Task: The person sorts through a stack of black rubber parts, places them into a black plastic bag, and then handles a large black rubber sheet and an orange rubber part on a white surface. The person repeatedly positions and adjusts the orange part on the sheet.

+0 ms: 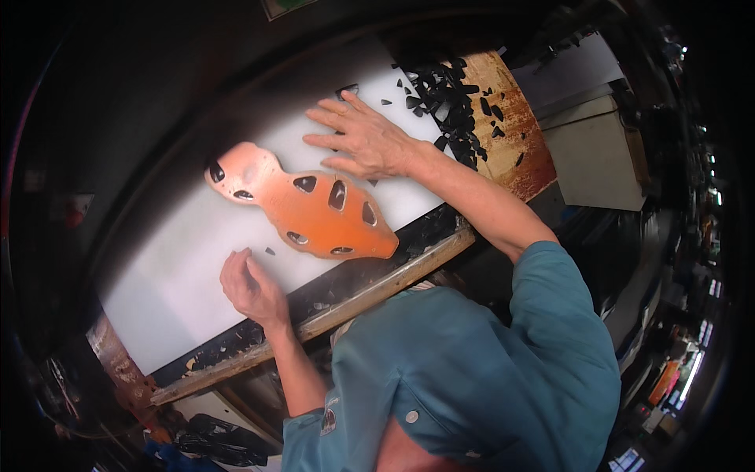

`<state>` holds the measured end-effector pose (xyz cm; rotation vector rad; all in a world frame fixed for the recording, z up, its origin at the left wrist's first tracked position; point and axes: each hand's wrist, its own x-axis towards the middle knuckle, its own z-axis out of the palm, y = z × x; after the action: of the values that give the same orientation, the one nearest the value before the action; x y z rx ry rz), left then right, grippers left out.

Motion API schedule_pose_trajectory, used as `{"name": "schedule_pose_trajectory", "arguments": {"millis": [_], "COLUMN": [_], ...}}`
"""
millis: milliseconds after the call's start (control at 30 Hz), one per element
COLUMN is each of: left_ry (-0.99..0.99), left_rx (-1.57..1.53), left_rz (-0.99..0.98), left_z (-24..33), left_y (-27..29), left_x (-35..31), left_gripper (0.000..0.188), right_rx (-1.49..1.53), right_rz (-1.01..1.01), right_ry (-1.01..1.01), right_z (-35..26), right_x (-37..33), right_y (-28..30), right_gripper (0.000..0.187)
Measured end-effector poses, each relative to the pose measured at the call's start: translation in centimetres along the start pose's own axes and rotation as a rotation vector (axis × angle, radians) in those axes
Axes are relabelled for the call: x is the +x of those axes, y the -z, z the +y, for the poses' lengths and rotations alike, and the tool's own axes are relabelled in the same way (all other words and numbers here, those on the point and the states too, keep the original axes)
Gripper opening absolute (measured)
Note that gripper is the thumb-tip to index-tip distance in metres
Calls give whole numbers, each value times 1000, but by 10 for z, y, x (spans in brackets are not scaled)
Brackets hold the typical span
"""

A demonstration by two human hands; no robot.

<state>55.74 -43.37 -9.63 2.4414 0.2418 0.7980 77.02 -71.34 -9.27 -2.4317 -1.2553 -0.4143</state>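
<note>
An orange sole-shaped sheet (322, 212) lies on the white panel, with several dark holes cut through it. Above its far right part, my right hand (366, 140) is spread with its fingers apart, and nothing is gripped in it. A black scrap (347, 92) lies by its fingertips, partly covered. My left hand (253, 289) rests near the front edge of the panel, left of the orange sheet. Its fingers are loosely curved with the thumb apart, and no object shows in it. A tiny black chip (270, 251) lies just beyond that thumb.
The white panel (173, 291) slants across the worktop. Many black offcuts (448, 106) are heaped at its right end, spilling onto a worn brown board (519, 134). A wooden rail (393, 287) runs along the near edge. Farther right stands a pale box (594, 153).
</note>
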Motion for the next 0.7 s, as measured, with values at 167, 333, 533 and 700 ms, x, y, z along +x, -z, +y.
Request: {"name": "schedule_pose_trajectory", "arguments": {"millis": [167, 333, 533, 700], "left_ry": [9, -12, -16, -20], "left_rx": [3, 24, 3, 14], "left_rz": [11, 13, 16, 22], "left_z": [0, 2, 4, 1], "left_y": [-1, -1, 0, -1], "left_x": [1, 1, 2, 1], "left_gripper": [19, 18, 19, 18], "right_rx": [-82, -49, -173, 63], "right_rz": [-79, -426, -495, 287], "right_ry": [-255, -629, -818, -223], "right_z": [61, 99, 124, 20], "right_x": [12, 35, 28, -23], "right_y": [18, 16, 48, 41], "right_gripper": [41, 49, 38, 32]}}
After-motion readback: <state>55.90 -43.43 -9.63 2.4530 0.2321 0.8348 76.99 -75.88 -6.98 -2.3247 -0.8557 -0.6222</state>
